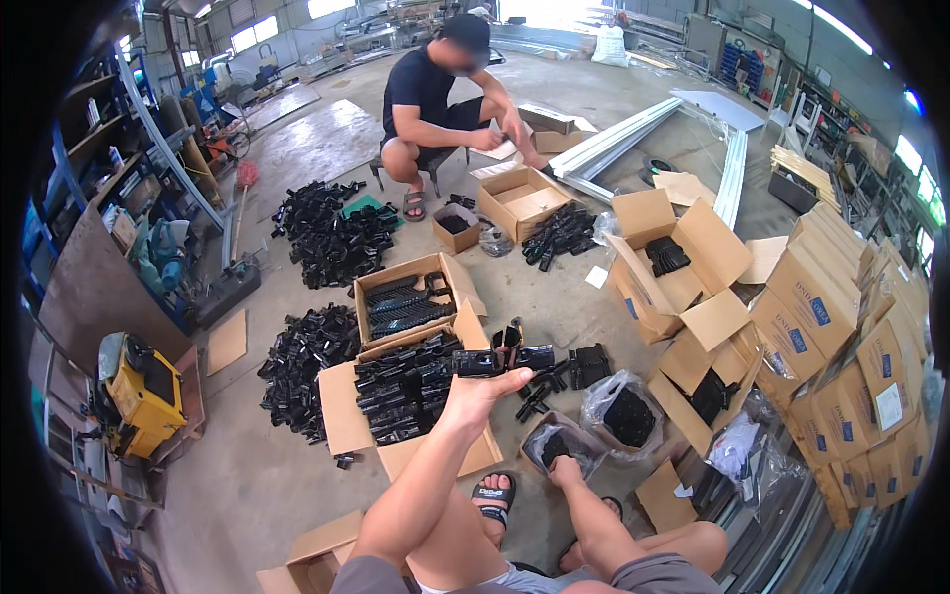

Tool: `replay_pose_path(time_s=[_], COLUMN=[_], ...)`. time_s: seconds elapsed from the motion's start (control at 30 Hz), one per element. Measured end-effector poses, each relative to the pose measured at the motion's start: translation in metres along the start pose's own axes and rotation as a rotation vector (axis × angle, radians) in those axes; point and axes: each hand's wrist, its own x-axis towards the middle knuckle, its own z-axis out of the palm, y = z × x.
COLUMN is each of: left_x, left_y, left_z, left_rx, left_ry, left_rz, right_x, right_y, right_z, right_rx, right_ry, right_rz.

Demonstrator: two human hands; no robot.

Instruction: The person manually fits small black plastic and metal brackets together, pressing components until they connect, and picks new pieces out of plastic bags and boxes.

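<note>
Here, black part (535,357) in left hand (487,392), jutting out both sides

Short grey-brown sleeves (665,573) are worn, with both forearms (421,485) uncovered. Pale grey shorts (500,578) are worn below, along with dark, open-toed sandals (493,499); on one, white lettering is borne across the broad strap (492,493).

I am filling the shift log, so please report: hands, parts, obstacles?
Left hand holding up black fitting. Right hand at small black parts inside plastic-lined carton, grip unclear. Nothing visibly blocking either hand.
</note>
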Motion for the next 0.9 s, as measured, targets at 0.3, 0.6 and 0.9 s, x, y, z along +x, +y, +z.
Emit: replay_pose_path(time_s=[0.3, 0.6, 0.9], left_x=[-0.001, -0.001, -0.007], left_y=[0.000, 0.002, -0.015], left_z=[-0.003, 0.007, 0.007], left_rx=[-0.024, -0.050, 0.082], left_ry=[0.007, -0.054, -0.047], left_rz=[0.009, -0.029, -0.059], right_x=[-0.004, -0.020, -0.134], right_y=[-0.007, -0.017, -0.199], right_z=[-0.007, -0.068, -0.313], right_rx=[0.051, 1.081, 0.947], right_ry=[0.093, 0.305, 0.409], right_rz=[0.056, -0.038, -0.702])
